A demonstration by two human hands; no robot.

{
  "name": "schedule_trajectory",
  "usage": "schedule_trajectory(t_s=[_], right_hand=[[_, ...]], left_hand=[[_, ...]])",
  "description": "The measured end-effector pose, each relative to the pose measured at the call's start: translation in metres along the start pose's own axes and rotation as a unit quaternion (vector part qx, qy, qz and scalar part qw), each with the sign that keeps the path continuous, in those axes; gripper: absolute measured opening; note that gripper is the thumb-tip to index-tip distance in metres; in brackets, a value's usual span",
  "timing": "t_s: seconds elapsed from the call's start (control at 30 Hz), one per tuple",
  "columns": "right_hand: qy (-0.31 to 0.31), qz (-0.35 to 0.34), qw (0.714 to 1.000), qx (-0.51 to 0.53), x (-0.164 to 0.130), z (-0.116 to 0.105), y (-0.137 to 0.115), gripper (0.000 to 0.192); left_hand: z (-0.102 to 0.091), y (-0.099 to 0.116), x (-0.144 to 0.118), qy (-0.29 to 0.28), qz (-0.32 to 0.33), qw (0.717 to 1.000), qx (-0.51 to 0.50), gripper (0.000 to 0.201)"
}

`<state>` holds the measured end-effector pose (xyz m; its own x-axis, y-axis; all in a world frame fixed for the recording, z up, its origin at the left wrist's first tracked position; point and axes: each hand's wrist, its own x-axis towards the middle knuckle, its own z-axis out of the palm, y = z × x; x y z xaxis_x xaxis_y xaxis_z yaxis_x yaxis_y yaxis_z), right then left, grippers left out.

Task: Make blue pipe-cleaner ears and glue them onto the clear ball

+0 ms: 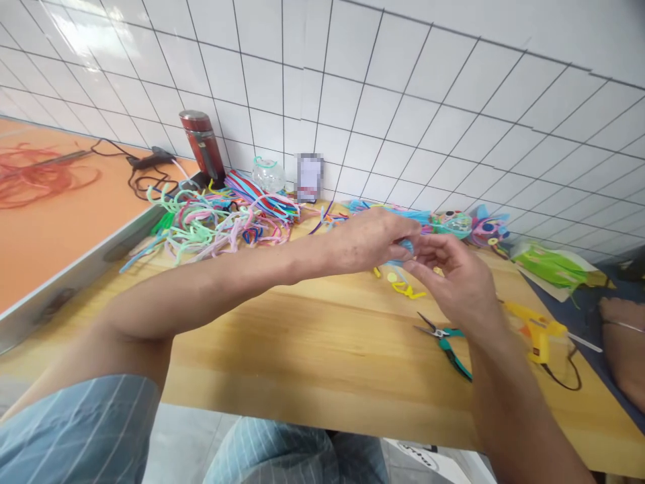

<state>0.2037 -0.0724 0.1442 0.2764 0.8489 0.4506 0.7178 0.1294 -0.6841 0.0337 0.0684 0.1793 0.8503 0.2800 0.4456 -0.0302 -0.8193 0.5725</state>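
My left hand and my right hand meet above the wooden table, fingertips together on a small light blue pipe-cleaner piece. Both hands pinch it; most of it is hidden by the fingers. Just below the hands lie yellow pipe-cleaner bits. Green-handled pliers lie on the table near my right wrist.
A heap of coloured pipe cleaners fills the table's back left, beside a red flask and a clear jar. A yellow glue gun lies right. Finished craft pieces sit at the back right. Another person's arm shows at the right edge.
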Motion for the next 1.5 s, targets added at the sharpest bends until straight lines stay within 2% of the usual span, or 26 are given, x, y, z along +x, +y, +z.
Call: schedule_trajectory(t_s=[0.1,0.2,0.33,0.37,0.43,0.6,0.73,0.83,1.07,1.23,1.5], right_hand=[[-0.009,0.006,1.000,0.007,0.005,0.005,0.008,0.042],[0.006,0.016,1.000,0.014,0.014,0.009,0.019,0.039],[0.036,0.044,0.997,0.060,0.033,0.014,0.039,0.028],[0.041,0.051,0.995,0.070,0.038,0.016,0.045,0.027],[0.052,0.061,0.994,0.077,0.049,0.021,0.058,0.026],[0.072,0.088,0.989,0.092,0.067,0.040,0.083,0.031],[0.084,0.102,0.984,0.122,0.071,0.051,0.093,0.035],[0.082,0.102,0.984,0.118,0.071,0.055,0.101,0.032],[0.066,0.100,0.982,0.149,0.068,0.061,0.118,0.030],[0.090,0.091,0.982,0.139,0.067,0.061,0.118,0.032],[0.084,0.080,0.984,0.137,0.063,0.061,0.120,0.040]], left_hand=[[0.005,-0.008,0.000,0.015,-0.007,1.000,-0.017,0.010],[0.010,-0.019,-0.006,0.085,-0.018,0.993,-0.074,0.005],[0.024,-0.049,-0.021,0.253,-0.051,0.960,-0.110,0.029],[0.032,-0.060,-0.025,0.284,-0.066,0.951,-0.104,0.037],[0.049,-0.081,-0.030,0.307,-0.104,0.939,-0.115,0.058],[0.096,-0.122,-0.038,0.308,-0.192,0.913,-0.189,0.104],[0.117,-0.141,-0.039,0.300,-0.223,0.900,-0.225,0.115],[0.126,-0.148,-0.037,0.286,-0.218,0.895,-0.265,0.116],[0.123,-0.146,-0.035,0.240,-0.164,0.877,-0.382,0.092],[0.118,-0.144,-0.038,0.222,-0.168,0.895,-0.347,0.088],[0.118,-0.147,-0.041,0.205,-0.170,0.919,-0.289,0.084]])
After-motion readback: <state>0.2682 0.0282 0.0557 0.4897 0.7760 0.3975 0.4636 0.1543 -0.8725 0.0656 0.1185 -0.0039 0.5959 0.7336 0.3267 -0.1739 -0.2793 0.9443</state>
